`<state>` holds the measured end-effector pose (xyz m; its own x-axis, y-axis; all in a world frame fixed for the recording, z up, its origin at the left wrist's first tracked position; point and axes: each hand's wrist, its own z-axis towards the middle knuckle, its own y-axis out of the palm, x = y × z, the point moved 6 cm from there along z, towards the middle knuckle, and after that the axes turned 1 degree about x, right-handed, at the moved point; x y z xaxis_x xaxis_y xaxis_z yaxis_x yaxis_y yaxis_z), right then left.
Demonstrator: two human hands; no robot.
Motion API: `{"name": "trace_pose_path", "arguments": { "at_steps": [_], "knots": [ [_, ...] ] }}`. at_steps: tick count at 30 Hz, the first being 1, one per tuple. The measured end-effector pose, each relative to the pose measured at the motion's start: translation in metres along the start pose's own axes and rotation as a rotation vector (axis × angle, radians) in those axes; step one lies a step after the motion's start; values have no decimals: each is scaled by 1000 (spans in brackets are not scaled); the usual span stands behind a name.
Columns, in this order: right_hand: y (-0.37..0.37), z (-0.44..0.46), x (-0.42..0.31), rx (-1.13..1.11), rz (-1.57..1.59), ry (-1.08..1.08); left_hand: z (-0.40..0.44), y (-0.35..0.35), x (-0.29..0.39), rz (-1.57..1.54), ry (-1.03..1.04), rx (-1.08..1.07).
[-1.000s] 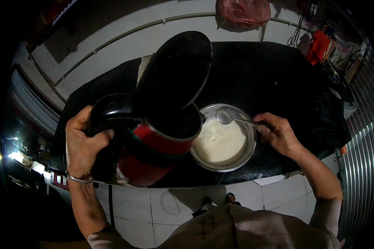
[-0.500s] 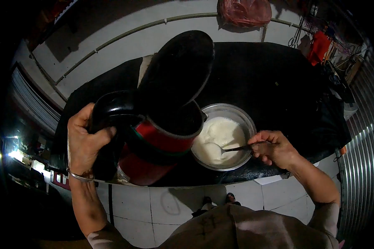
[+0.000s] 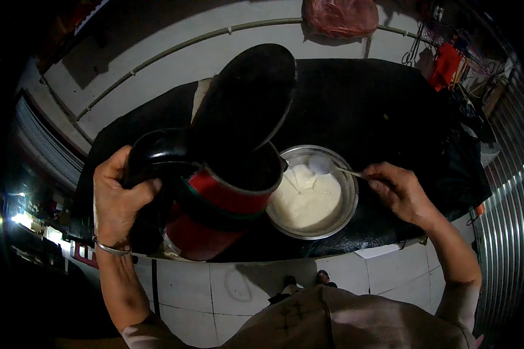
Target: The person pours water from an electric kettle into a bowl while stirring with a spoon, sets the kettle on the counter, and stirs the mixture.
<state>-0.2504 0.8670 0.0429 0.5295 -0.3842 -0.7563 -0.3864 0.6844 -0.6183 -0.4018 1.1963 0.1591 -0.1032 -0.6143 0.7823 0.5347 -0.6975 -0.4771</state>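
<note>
My left hand (image 3: 124,183) is wrapped round the black handle of a red and black kettle (image 3: 233,192). Its lid (image 3: 253,87) stands open, and the kettle leans right, with its spout at the rim of a metal bowl (image 3: 354,200). Thin pale streaks run below the spout, perhaps poured liquid. Inside the bowl lies a white, wet-looking mass (image 3: 308,203), partly lumpy. My right hand (image 3: 395,189) pinches the handle of a spoon (image 3: 320,164), whose head is over the far part of the bowl.
Bowl and kettle are on a table with a black cover (image 3: 355,104). A pink plastic bag (image 3: 340,17) hangs on the wall behind. Scissors, cords and a red cloth-like item (image 3: 445,67) hang at the back right, near corrugated metal (image 3: 509,198).
The spoon has moved from the white mass's near middle to the bowl's far side, and my right hand has shifted slightly right and away from me. My left hand and kettle have hardly moved.
</note>
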Motion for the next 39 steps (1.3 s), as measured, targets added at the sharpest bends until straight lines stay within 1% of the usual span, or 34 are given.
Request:
{"name": "trace_pose_path", "arguments": {
  "at_steps": [2,6,8,9,11,12,14,15,16,18,19,20,22,23,25,26,28,29,31,33,35,37,38,39],
  "knots": [
    [2,3,0,53,-208,-202,0,0,0,5,0,-4],
    [-2,0,6,-3,-205,-199,1,-1,-2,-10,13,-15],
    [-7,-6,4,-78,-133,-84,0,-1,-2,-15,13,-4],
    [-9,-9,-2,-78,-134,-84,0,-1,-2,-20,13,4],
    [-4,-17,9,-177,177,325,0,0,1,-25,14,7],
    [-1,-17,7,-176,176,324,0,0,2,-28,14,10],
    [11,-23,10,-223,303,475,0,-1,1,-13,8,8],
    [19,-25,16,-219,444,502,0,-1,1,3,-1,4],
    [25,-27,19,-219,444,500,-1,-1,0,4,0,5],
    [34,-27,24,-168,678,519,-1,0,0,-27,5,3],
    [35,-25,26,-158,706,471,-1,-1,-1,-24,6,5],
    [35,-24,23,-159,708,470,-1,-2,-1,-16,23,-4],
    [28,-18,14,-90,646,386,-2,-1,1,-6,41,-14],
    [27,-16,13,-89,647,386,-2,0,2,6,38,-5],
    [19,-9,1,-48,406,153,-2,0,2,19,34,3],
    [19,-7,1,-47,407,153,-2,-1,1,26,32,0],
    [17,-2,-1,-4,103,8,-2,0,0,32,30,-2],
    [18,0,2,-3,103,7,-2,2,0,5,32,-6],
    [17,3,-3,69,-67,-236,-1,2,1,-22,33,-8],
    [23,6,6,71,-88,-226,-2,1,2,34,15,-19],
    [26,9,10,74,-109,-216,-2,2,1,25,14,-18],
    [37,13,18,-21,94,-26,-2,3,1,17,15,-18],
    [37,13,13,-19,95,-26,-2,3,1,16,13,-15],
    [41,13,11,-80,176,45,-2,4,1,15,11,-12]
  ]
}}
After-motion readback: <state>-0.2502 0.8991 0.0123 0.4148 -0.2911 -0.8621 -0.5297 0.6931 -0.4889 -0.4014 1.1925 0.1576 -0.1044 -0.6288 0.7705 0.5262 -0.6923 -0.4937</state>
